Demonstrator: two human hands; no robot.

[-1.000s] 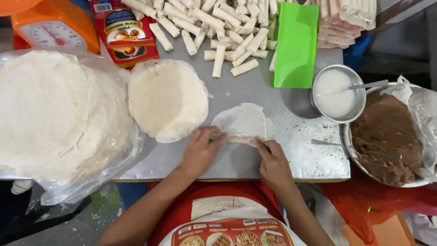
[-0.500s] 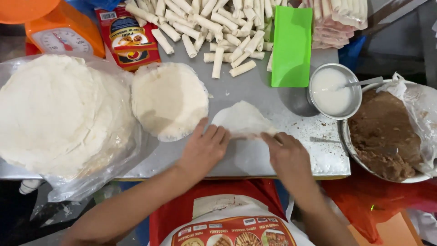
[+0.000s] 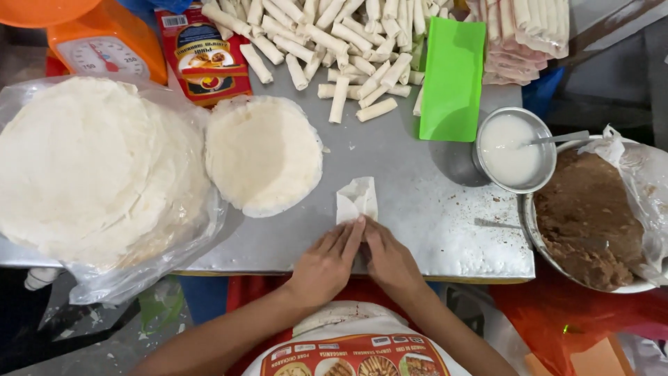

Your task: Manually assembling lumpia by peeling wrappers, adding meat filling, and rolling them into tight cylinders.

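Bare forearms, no sleeves visible; seemingly a red apron with food pictures.

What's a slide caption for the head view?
Left hand and right hand press a thin white folded wrapper on the grey metal table.

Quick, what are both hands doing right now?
Left hand: fingers flat, pressing the near end of the thin white folded wrapper.
Right hand: the same, beside it.
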